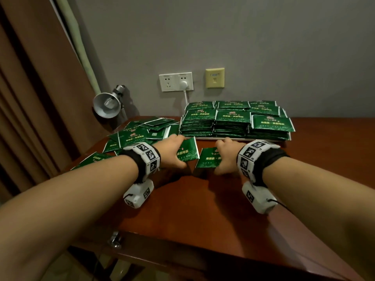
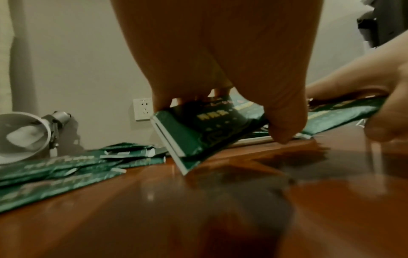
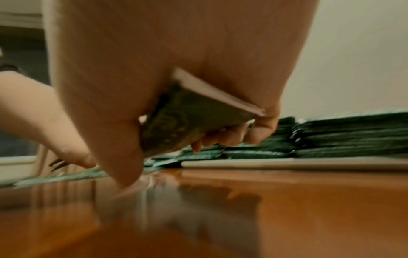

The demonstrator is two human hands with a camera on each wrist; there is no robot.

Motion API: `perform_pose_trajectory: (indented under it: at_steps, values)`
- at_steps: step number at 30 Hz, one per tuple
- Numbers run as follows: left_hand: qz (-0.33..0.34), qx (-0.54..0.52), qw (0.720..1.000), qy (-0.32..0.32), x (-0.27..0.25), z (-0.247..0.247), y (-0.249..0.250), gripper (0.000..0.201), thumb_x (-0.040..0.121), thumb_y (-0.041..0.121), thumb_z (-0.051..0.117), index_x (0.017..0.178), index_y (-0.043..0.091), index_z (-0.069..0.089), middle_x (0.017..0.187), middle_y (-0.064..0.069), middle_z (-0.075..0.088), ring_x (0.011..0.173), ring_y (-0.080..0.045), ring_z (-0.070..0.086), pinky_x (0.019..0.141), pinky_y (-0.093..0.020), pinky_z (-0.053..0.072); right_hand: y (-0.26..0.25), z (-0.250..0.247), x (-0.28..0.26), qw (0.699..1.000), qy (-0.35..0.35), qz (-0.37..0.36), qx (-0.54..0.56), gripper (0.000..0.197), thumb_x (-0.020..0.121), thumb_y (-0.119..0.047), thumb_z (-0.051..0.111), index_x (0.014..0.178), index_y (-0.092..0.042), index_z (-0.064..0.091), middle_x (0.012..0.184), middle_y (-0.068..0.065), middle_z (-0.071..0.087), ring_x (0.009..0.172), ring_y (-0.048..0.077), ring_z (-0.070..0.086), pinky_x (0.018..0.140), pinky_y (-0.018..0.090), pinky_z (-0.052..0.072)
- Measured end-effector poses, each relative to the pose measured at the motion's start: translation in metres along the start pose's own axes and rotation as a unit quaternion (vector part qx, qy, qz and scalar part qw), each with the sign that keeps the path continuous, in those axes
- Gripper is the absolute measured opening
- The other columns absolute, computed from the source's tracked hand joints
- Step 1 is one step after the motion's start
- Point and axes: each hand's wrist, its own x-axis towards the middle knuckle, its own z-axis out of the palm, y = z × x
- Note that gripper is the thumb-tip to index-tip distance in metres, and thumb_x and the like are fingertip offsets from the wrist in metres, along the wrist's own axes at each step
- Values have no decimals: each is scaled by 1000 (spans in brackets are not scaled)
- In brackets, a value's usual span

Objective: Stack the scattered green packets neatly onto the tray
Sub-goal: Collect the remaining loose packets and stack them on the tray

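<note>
Stacks of green packets (image 1: 233,120) fill the white tray (image 1: 205,138) at the back of the wooden table. More green packets (image 1: 134,136) lie scattered to the tray's left. My left hand (image 1: 172,153) grips a small bundle of green packets (image 1: 187,150), tilted above the table, with the bundle (image 2: 198,129) held between thumb and fingers in the left wrist view. My right hand (image 1: 225,157) grips another green bundle (image 1: 209,160) just in front of the tray; the right wrist view shows this bundle (image 3: 187,118) clasped edge-on, with the tray (image 3: 287,164) beyond it.
A silver clamp lamp (image 1: 107,104) stands at the table's back left corner. A wall socket (image 1: 176,81) with a white plug and cord sits above the tray. A brown curtain (image 1: 30,98) hangs at the left. Bare wood (image 1: 192,209) lies in front of my hands.
</note>
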Motion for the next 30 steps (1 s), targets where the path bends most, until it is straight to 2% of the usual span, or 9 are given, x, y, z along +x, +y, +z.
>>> perform_pose_trajectory:
  at_steps: [3,5,10,13,16,22,27,30]
  values:
    - [15,49,998,37,24,-23,6,93,72,39,79,146,15,30,139,-6,46,123,-24,49,99,-39,46,22,-17,8,999,27,16,-24,84,73,-65,65,137,-17,41,128,10,45,118,29,45,94,42,45]
    - [14,59,997,53,46,-41,10,91,72,38,79,146,14,32,139,-8,47,126,-26,46,104,-43,42,40,-32,16,998,41,26,-29,82,76,-59,67,142,-21,38,131,9,45,122,30,43,97,42,44]
    - [10,38,996,82,105,-93,20,72,72,33,81,132,16,45,122,-5,56,112,-26,54,98,-44,47,83,-77,48,995,80,56,-4,87,73,-58,73,145,-24,36,137,9,47,122,33,48,98,41,46]
    - [12,35,997,71,144,-118,21,69,74,29,82,131,12,47,120,-6,60,108,-25,58,96,-40,48,104,-102,75,994,82,71,17,87,76,-52,74,146,-19,35,139,10,47,121,32,51,96,41,47]
    - [9,42,997,70,183,-132,17,66,75,28,81,129,12,47,117,-6,61,105,-24,58,92,-35,47,126,-124,108,993,90,75,28,86,78,-44,76,147,-15,33,143,11,46,125,31,49,99,39,44]
    - [-23,64,998,17,257,-135,-1,69,75,36,80,131,15,45,122,-5,60,107,-25,59,98,-42,47,155,-148,181,992,86,79,43,85,78,-41,76,147,-17,33,144,9,46,126,30,49,99,37,42]
    - [-19,84,996,-7,306,-132,-8,66,79,28,77,134,15,44,126,-5,57,111,-24,56,95,-37,45,156,-142,237,995,74,56,44,85,78,-45,75,147,-19,33,141,6,50,123,27,51,102,38,43]
    - [-16,101,994,-32,330,-123,-6,70,78,27,78,137,15,42,130,-7,56,114,-25,55,98,-39,46,156,-132,261,997,57,44,40,85,77,-49,74,147,-21,33,140,5,51,122,26,53,103,39,44]
